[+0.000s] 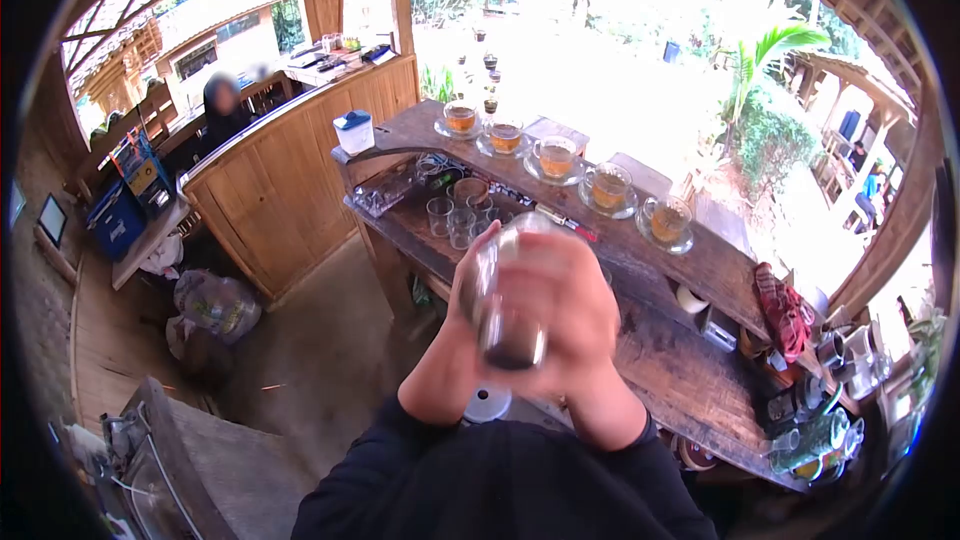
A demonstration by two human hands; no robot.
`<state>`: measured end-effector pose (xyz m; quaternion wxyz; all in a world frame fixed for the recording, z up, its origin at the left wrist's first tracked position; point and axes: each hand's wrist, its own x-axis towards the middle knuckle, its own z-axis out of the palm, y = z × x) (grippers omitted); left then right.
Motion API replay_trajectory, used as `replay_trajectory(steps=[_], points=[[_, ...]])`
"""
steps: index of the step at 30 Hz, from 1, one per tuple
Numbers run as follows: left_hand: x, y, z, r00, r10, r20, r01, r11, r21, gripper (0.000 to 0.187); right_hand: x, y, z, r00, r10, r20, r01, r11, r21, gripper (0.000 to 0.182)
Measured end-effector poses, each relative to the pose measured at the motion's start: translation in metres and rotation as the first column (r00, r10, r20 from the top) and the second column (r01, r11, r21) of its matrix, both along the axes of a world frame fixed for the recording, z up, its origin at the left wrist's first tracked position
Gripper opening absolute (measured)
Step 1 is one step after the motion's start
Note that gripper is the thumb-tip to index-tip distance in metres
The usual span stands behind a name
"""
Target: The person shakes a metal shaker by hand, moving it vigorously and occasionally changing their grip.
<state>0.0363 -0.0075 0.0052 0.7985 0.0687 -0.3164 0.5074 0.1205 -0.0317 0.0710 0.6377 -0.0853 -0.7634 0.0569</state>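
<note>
Blurred, shiny silver cylinder [513, 332]: our left hand [461, 302] and right hand [570, 290] grip it, probably for security. Amber-filled clear glass cups [555, 156] line brown wooden desk [722, 273], apparently spaced for access.

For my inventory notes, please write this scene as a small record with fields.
Left hand: around a blurred, shiny metallic-looking cylinder
Right hand: around the same cylinder
Dark wooden upper counter: row of five clear glass cups holding amber liquid, on clear glass saucers
Brown wooden lower shelf: grouped clear drinking glasses
Counter's left end: translucent plastic container, blue lid
Toward its right end: crumpled red cloth
</note>
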Motion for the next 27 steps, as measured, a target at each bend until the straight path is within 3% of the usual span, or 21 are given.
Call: replay_trajectory(steps=[1,2,3,5,6,7,8,10,11,13,14,16,17,19,21,22,23,24,25,27], points=[[-0.033,-0.017,0.019,0.860,-0.136,-0.491,0.033,0.977,-0.213,0.058,0.001,-0.021,0.000,1.000,0.026,-0.003,-0.025,0.984,0.179,0.033],[-0.032,-0.030,0.030,0.887,-0.078,-0.456,0.074,0.997,-0.026,0.073,0.002,-0.040,-0.003,0.998,0.056,-0.003,-0.051,0.938,0.344,0.022],[-0.025,-0.030,0.023,0.926,0.104,-0.364,-0.024,0.976,0.217,0.085,0.002,-0.050,-0.005,0.996,0.084,-0.003,-0.071,0.865,0.496,0.012],[-0.020,-0.021,0.015,0.912,0.337,-0.234,-0.195,0.858,0.476,0.089,0.004,-0.046,-0.002,0.995,0.095,0.021,-0.091,0.823,0.560,0.011],[-0.022,-0.020,0.015,0.923,0.289,-0.252,-0.168,0.895,0.413,0.094,0.004,-0.043,-0.001,0.994,0.099,0.050,-0.108,0.772,0.626,0.010],[-0.038,-0.013,0.002,0.882,0.141,-0.450,0.004,0.952,0.306,0.089,-0.001,-0.031,-0.008,0.994,0.091,0.055,-0.106,0.838,0.536,0.010],[-0.040,-0.011,-0.007,0.875,0.059,-0.481,-0.010,0.995,0.104,0.086,-0.005,-0.016,-0.011,0.994,0.094,0.052,-0.107,0.840,0.532,0.010],[-0.032,0.000,-0.029,0.915,0.112,-0.388,-0.169,0.979,-0.114,0.081,-0.017,0.014,-0.016,0.973,0.044,0.225,-0.048,0.999,0.011,0.041],[-0.027,0.001,-0.034,0.920,0.180,-0.347,-0.247,0.956,-0.158,0.078,-0.025,0.025,-0.019,0.994,0.002,0.106,0.003,0.999,-0.045,0.045],[-0.028,-0.006,-0.019,0.919,0.179,-0.352,-0.257,0.948,-0.189,0.074,-0.014,0.010,-0.010,0.994,0.059,0.089,-0.053,0.997,-0.061,0.042],[-0.031,-0.018,-0.002,0.907,0.100,-0.410,-0.192,0.963,-0.190,0.071,-0.006,-0.005,0.000,0.994,0.066,0.090,-0.061,0.997,-0.054,0.042],[-0.032,-0.037,0.025,0.860,0.025,-0.510,-0.137,0.973,-0.184,0.067,0.010,-0.038,0.007,0.967,0.086,0.242,-0.153,0.950,0.272,0.021],[-0.032,-0.043,0.022,0.945,-0.011,-0.328,0.024,0.999,0.037,0.080,0.004,-0.044,0.000,0.983,0.145,0.114,-0.180,0.881,0.438,0.017],[-0.027,-0.030,0.009,0.924,0.302,-0.234,-0.204,0.908,0.366,0.086,0.001,-0.034,-0.004,0.981,0.135,0.142,-0.183,0.891,0.415,0.018],[-0.045,-0.023,0.005,0.901,0.149,-0.407,-0.050,0.968,0.245,0.086,-0.004,-0.017,-0.010,0.973,0.113,0.201,-0.181,0.915,0.361,0.034],[-0.022,-0.019,0.009,0.901,0.149,-0.408,-0.051,0.969,0.240,0.086,-0.007,-0.007,-0.015,0.967,0.105,0.231,-0.179,0.927,0.329,0.044],[0.025,-0.019,0.034,0.918,0.307,0.250,-0.354,0.919,0.172,0.074,-0.016,0.016,-0.020,0.949,0.133,0.286,-0.210,0.944,0.256,0.046],[0.051,-0.020,0.047,0.500,0.386,0.775,-0.538,0.840,-0.071,0.064,-0.030,0.024,-0.023,0.975,0.162,0.152,-0.166,0.986,0.013,0.051],[0.044,-0.024,0.045,0.500,0.389,0.774,-0.539,0.839,-0.074,0.064,-0.033,0.031,-0.027,0.990,0.134,0.054,-0.129,0.988,-0.083,0.053],[0.003,-0.036,0.041,0.874,0.351,0.336,-0.380,0.925,0.023,0.066,-0.013,0.005,0.001,0.987,0.154,0.039,-0.153,0.988,-0.021,0.029]])
